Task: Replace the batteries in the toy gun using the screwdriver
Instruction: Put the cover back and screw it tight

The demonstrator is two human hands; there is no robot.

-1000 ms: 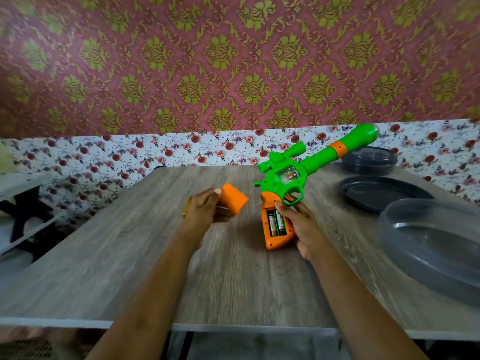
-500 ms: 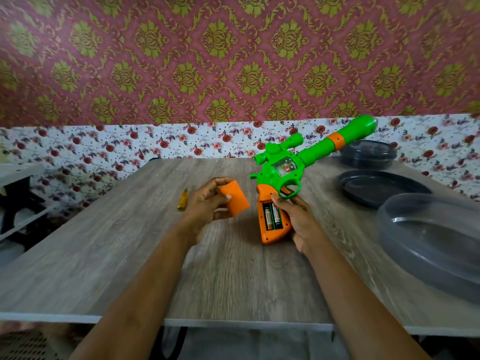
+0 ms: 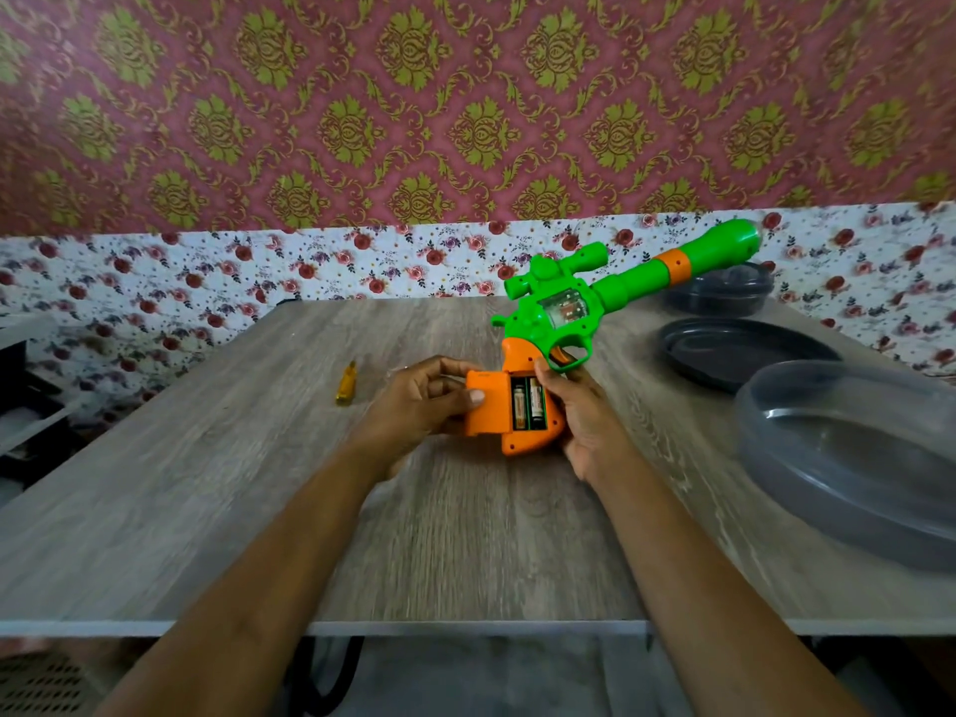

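Observation:
A green toy gun [image 3: 564, 313] with an orange grip stands over the middle of the wooden table [image 3: 258, 509], barrel pointing up to the right. My right hand [image 3: 579, 416] grips the orange handle from the right side. The handle's compartment is uncovered and two batteries [image 3: 527, 404] lie side by side in it. My left hand [image 3: 419, 406] holds the orange battery cover [image 3: 483, 410] flat against the left edge of that compartment, thumb on its face. A small yellow screwdriver [image 3: 345, 384] lies on the table left of my left hand.
A dark round tray [image 3: 734, 354] and a dark lidded container [image 3: 719, 295] sit at the back right. A large clear plastic lid [image 3: 848, 458] lies at the right edge. A flowered wall runs behind the table, and a white shelf [image 3: 26, 385] stands at the left.
My left hand has carried the orange cover rightward from a gap away until it meets the gun's handle. The screwdriver, once hidden behind that hand, now shows on the table.

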